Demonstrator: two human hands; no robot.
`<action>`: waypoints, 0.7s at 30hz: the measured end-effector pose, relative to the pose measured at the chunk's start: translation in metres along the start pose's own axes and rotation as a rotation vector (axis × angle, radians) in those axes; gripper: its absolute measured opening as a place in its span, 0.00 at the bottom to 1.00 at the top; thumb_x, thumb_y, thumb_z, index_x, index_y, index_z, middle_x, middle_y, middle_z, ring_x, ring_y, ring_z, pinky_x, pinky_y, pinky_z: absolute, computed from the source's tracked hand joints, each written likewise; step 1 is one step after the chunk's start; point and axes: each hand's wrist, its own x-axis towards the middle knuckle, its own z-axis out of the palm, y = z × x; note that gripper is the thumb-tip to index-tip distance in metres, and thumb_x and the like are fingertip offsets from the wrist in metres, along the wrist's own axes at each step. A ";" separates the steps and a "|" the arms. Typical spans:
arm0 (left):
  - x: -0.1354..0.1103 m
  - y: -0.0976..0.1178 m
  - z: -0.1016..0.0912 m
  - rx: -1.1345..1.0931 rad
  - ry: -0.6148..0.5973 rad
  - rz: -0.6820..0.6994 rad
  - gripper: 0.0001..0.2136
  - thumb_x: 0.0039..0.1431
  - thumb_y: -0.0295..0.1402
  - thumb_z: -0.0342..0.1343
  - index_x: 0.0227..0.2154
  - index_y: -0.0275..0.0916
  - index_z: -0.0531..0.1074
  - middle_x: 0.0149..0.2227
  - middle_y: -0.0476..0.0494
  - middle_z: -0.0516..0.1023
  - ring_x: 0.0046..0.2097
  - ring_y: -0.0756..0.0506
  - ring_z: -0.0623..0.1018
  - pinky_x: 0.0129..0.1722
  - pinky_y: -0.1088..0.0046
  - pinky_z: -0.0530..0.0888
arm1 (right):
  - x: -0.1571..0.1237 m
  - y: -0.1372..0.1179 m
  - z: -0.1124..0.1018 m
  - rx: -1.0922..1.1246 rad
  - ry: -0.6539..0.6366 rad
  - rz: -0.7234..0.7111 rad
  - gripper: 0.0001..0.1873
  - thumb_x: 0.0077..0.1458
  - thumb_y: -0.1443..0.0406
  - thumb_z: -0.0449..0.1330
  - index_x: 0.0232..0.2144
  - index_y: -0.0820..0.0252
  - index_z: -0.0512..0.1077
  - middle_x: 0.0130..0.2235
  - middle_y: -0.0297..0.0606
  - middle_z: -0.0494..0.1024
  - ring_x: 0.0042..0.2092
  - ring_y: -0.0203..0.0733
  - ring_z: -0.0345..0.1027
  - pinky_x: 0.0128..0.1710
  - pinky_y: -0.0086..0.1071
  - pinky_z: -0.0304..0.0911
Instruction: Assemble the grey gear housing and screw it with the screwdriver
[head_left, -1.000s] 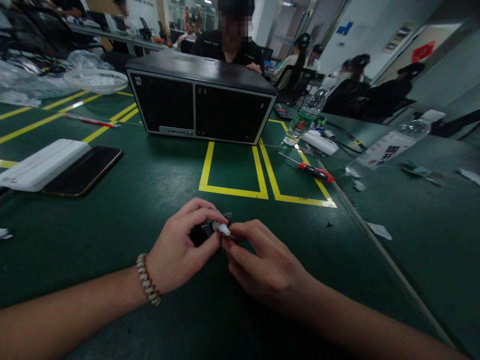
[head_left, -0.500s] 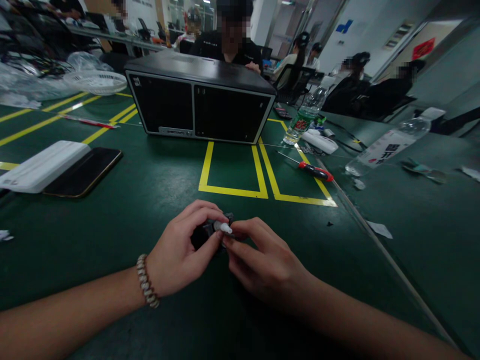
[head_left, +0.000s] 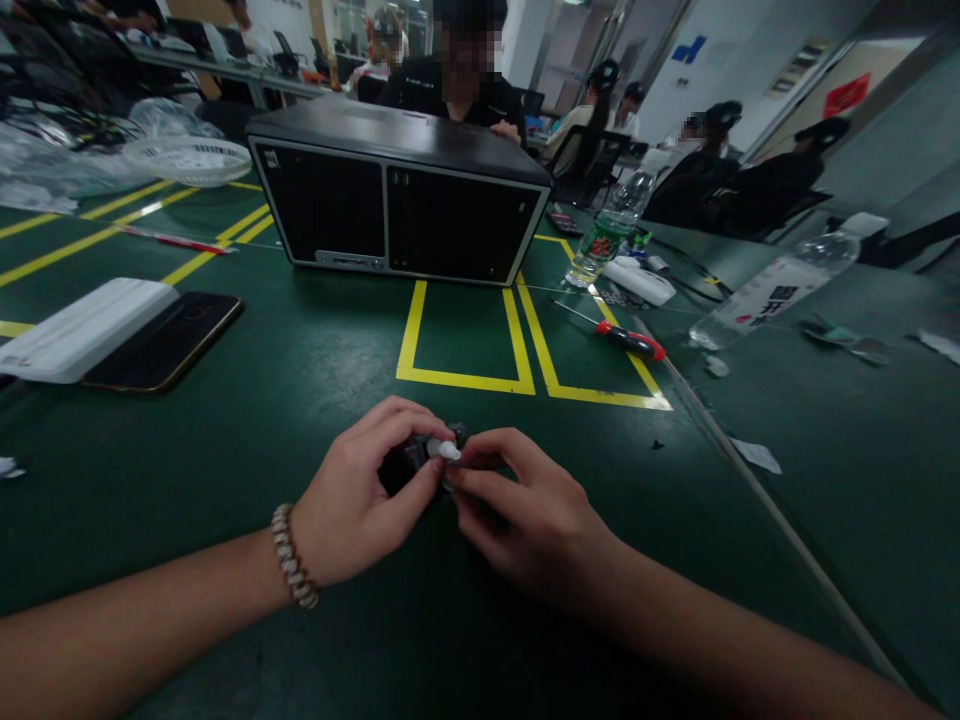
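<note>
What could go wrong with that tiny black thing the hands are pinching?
The small black part is pinched only at the fingertips of the left hand and right hand, so it might slip out. It is dark, like the green table, so it could be hard to find if it drops. Its little white tip pokes out between the fingers and might bend or snap if squeezed too hard.

Left hand (head_left: 352, 515), right hand (head_left: 529, 525): two; one small black part (head_left: 409, 462); one computer case (head_left: 397, 200); two bottles (head_left: 609, 238) (head_left: 780, 290); one red-handled screwdriver (head_left: 630, 342); one phone (head_left: 169, 340); one white box (head_left: 82, 328)
</note>
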 end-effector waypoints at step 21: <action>0.000 0.001 -0.001 0.003 0.010 -0.012 0.08 0.65 0.25 0.60 0.44 0.40 0.79 0.45 0.42 0.79 0.47 0.43 0.79 0.46 0.62 0.78 | 0.002 -0.001 -0.003 -0.078 -0.083 -0.052 0.11 0.72 0.73 0.54 0.49 0.66 0.76 0.50 0.53 0.78 0.49 0.50 0.75 0.46 0.45 0.79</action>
